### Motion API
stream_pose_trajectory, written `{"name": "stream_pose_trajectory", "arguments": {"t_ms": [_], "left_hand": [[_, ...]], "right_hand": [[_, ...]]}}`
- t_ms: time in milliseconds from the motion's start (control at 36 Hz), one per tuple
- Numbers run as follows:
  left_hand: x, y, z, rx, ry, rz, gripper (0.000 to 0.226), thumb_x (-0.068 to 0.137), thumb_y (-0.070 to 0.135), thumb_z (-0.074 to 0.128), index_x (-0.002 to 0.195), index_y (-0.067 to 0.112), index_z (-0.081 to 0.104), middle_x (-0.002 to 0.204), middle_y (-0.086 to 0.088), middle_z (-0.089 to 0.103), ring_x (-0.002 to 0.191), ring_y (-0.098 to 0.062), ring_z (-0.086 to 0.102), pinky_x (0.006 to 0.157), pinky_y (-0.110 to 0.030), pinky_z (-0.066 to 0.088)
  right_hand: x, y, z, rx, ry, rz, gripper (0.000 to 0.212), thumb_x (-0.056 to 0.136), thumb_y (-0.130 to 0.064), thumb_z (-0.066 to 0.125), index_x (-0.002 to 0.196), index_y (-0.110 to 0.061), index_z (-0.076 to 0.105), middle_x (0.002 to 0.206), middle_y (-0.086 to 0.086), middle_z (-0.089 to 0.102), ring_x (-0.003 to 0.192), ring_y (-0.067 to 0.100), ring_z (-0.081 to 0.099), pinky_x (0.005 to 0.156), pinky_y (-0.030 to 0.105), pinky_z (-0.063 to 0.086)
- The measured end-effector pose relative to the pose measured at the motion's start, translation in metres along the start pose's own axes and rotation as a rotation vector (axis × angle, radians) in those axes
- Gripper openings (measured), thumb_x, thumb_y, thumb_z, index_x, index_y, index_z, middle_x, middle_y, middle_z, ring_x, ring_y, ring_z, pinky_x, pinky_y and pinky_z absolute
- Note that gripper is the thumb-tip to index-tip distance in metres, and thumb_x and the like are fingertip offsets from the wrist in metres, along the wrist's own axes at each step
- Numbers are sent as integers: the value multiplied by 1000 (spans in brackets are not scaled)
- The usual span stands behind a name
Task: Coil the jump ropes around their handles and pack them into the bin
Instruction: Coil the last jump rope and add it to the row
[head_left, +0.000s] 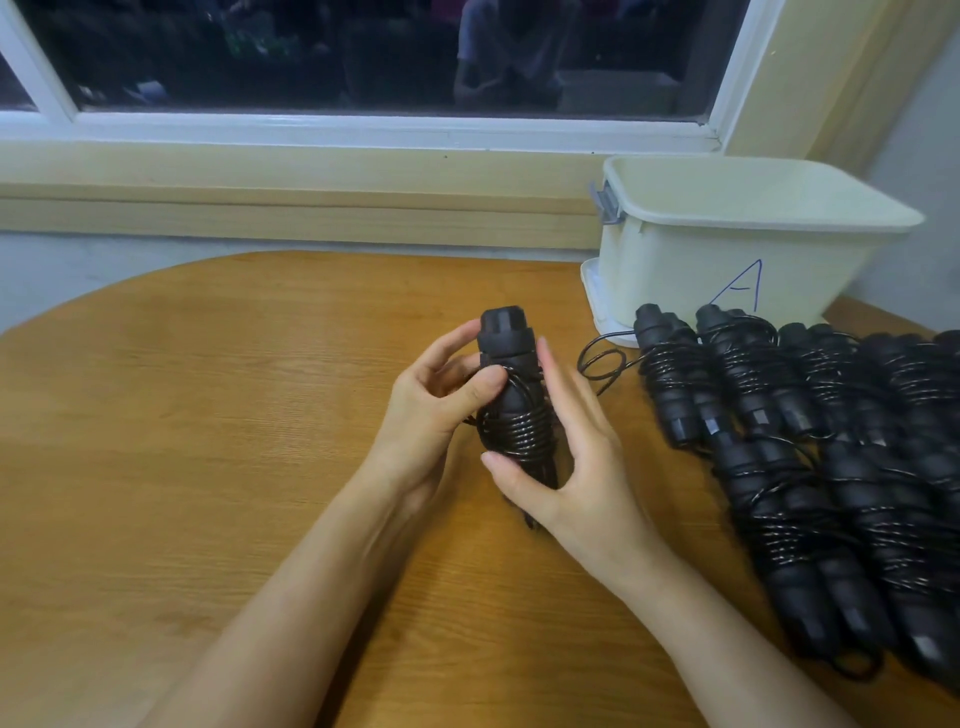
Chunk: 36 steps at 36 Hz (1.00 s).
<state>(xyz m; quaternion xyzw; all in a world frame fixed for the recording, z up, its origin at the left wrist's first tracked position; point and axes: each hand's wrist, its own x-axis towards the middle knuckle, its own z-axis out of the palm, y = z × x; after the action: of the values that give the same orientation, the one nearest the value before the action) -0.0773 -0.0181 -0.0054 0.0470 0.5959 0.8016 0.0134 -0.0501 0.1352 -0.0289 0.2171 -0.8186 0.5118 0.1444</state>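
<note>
A black jump rope (511, 395), its cord wound round its paired handles, stands nearly upright above the wooden table (234, 415) at the centre. My left hand (434, 410) grips it from the left, thumb pressed on the coils. My right hand (566, 452) holds it from the right, thumb under the lower coils and fingers straight up along its side. The cream bin (737, 244), marked with a blue letter A, stands at the back right. Several coiled black jump ropes (841, 467) lie in a pile on the table's right side.
A white lid (597, 306) lies under the bin's left end. A loose loop of black cord (602, 364) sticks out from the pile towards the held rope. A window ledge (291, 197) runs behind the table. A person is dimly visible beyond the dark window glass.
</note>
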Motion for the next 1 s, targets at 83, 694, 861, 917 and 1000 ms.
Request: {"name": "stream_pose_trajectory", "arguments": {"t_ms": [83,694,861,917,1000], "left_hand": [[0,-1,4,4,96,25,75,63,19,76,135,15,56,94,-1,69,91,-8,69,75,-17,52],[-2,6,3,-8,134,-7,58,67,23,75,123,20,62,104,-12,75,95,-21,71,82,-28,55],[-2,7,2,-4,125,-3,58,69,23,75,125,20,62,104,-12,75,99,-21,71,84,-27,53],[-2,8,3,10,137,8,57,69,23,75,124,20,62,100,-10,75,93,-19,71,78,-25,53],[-3,7,5,15,185,43,54,67,20,77,119,19,62,86,-4,76,80,-12,71,69,-21,53]], "right_hand": [[1,2,4,-52,18,21,97,78,-47,74,156,-21,24,154,-8,34,138,-11,27,103,1,25],[8,9,-19,411,-186,144,81,84,-19,70,150,-39,27,154,-17,39,142,3,35,118,33,32],[11,14,-23,457,-177,159,73,88,-23,66,149,-37,29,154,-18,38,142,-2,32,113,17,31],[10,14,-21,386,-130,136,71,90,-28,64,151,-36,29,156,-16,35,144,0,30,116,23,29],[10,15,-18,211,-41,56,64,94,-27,61,150,-35,32,151,-23,33,142,-4,28,117,25,30]]}}
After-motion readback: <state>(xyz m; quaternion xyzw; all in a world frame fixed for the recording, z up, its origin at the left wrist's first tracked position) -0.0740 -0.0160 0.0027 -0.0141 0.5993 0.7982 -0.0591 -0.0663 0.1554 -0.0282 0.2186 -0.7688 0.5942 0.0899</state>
